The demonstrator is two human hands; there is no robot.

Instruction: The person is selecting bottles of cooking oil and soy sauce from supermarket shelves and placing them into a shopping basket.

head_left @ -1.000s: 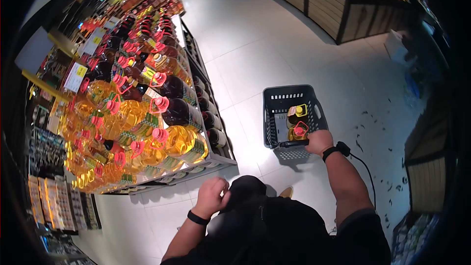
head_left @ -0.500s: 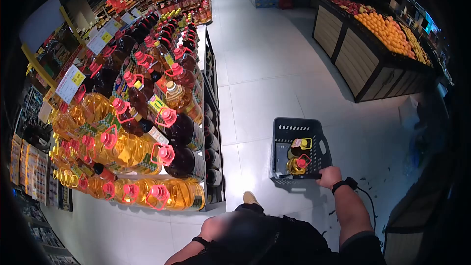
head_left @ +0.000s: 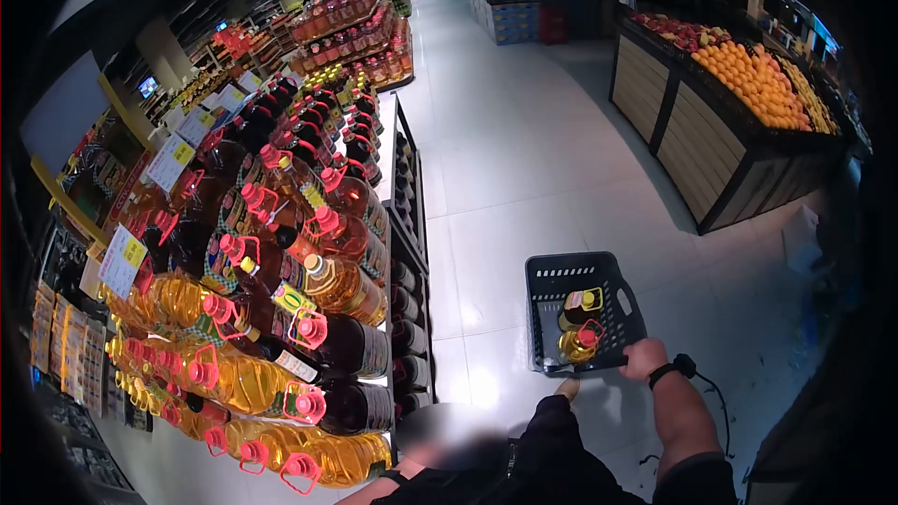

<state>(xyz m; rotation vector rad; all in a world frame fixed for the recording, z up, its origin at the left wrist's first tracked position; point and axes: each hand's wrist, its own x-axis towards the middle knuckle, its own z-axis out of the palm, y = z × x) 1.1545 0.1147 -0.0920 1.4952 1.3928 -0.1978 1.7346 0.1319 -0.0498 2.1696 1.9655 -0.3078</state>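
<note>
My right hand point(head_left: 644, 359) is closed on the handle of a dark grey plastic basket point(head_left: 544, 313), which hangs at my right side above the floor. Inside the basket are a bottle with a yellow cap point(head_left: 580, 310) and a bottle of yellow oil with a red cap point(head_left: 579, 344). My left hand point(head_left: 423, 452) is low in front of my body, beside the display's near corner; its fingers are blurred, so what they do cannot be made out.
A long display of oil bottles point(head_left: 346, 290) with red caps runs along the left. At the right stands a wooden fruit stand point(head_left: 687, 122) heaped with oranges point(head_left: 753, 84). The tiled aisle point(head_left: 505, 150) runs between them. Two people stand far off at the top.
The view has tilted up and the basket appears slightly lower and to the right. The other foot is now forward, under the basket. My right hand still holds the handle.
</note>
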